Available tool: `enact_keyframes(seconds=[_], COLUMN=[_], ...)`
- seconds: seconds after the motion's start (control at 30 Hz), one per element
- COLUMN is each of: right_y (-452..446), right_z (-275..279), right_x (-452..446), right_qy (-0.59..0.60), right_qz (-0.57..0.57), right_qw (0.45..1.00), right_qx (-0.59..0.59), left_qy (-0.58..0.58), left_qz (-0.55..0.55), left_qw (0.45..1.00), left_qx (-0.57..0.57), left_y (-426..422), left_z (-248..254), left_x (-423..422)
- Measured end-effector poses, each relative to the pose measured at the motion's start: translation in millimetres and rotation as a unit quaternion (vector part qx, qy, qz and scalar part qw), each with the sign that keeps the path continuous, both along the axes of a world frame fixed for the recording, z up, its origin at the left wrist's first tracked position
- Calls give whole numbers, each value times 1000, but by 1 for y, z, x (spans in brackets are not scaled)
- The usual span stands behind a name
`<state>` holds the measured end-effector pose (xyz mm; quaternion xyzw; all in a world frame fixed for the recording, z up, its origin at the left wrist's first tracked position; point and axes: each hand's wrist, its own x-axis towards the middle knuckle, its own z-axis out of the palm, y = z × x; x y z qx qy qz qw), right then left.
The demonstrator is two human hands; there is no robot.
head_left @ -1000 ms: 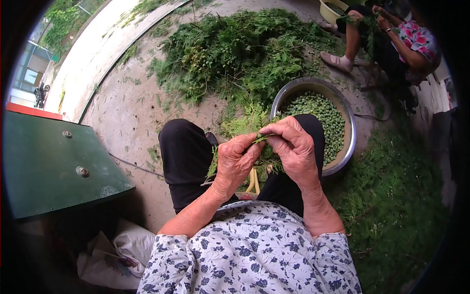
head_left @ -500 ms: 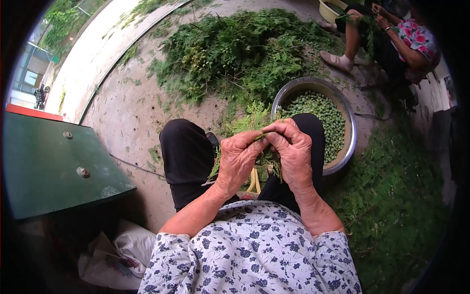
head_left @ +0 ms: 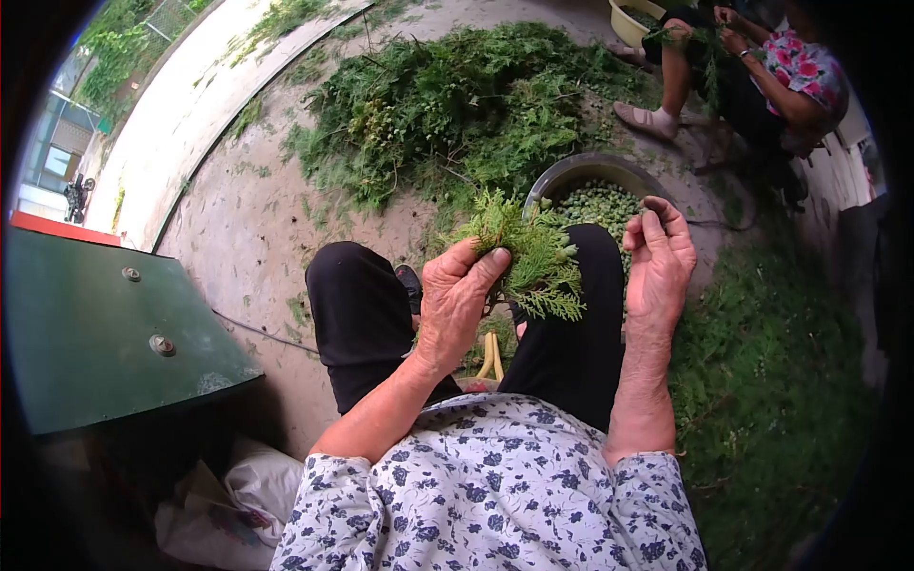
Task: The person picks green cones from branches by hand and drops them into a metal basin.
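Observation:
My left hand [head_left: 455, 290] pinches a sprig of green conifer foliage [head_left: 538, 271] between thumb and fingers, above my lap. The sprig has flat, scaly fronds that fan out to the right over my knee. My right hand [head_left: 659, 262] is raised over the near right side of a metal basin [head_left: 562, 171]. Its thumb and fingertips are bent close together, and anything between them is too small to make out. Inside the basin lie many small round green cones [head_left: 595, 205]. My right knee and right hand hide part of the basin.
A large heap of cut branches [head_left: 447, 105] lies ahead, with more greenery [head_left: 762, 371] at the right. Another person [head_left: 800, 76] sits at upper right by a yellow basin [head_left: 628, 24]. A green metal box [head_left: 114, 314] stands left, near a white sack [head_left: 257, 485].
My hands have moved apart. The right went from the sprig to the right, over the basin; the left still holds the sprig, now more fully in view.

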<state>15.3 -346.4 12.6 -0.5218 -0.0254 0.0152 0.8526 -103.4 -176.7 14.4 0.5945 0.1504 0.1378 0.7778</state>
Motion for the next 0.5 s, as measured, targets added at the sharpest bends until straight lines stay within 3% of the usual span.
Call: enact_keyframes(seconds=[0.07,0.13,0.17,0.23,0.27,0.3,0.33,0.37,0.43,0.5], right_y=[-27,-57,-64,-71,-71,-63,-53,-36,-9,13], right_z=[-23,-55,-58,-58,-57,-50,-41,-28,-11,-6], right_x=[22,46,47,44,42,36,28,14,-11,-32], right_qy=[0,-113,-113,-201,-200,-132,-57,-17,14,-18], right_qz=[-88,-179,-179,-266,-267,-196,-117,-45,103,189], right_qw=[989,878,878,662,662,805,911,960,971,945], right_qx=[-119,-430,-430,-671,-672,-544,-391,-277,-216,-267], left_qy=[-20,-27,-23,-22,-21,-25,-28,-28,-20,-20], left_qz=[21,24,33,48,47,51,54,52,54,57], left_qw=[999,998,997,995,995,994,992,992,990,988], left_qx=[-35,-58,-60,-80,-80,-97,-113,-113,-130,-143], left_y=[3,7,9,9,9,9,9,8,7,7], left_z=[-9,-13,-15,-16,-18,-22,-25,-24,-22,-22], left_x=[1,1,1,2,2,2,3,3,4,5])
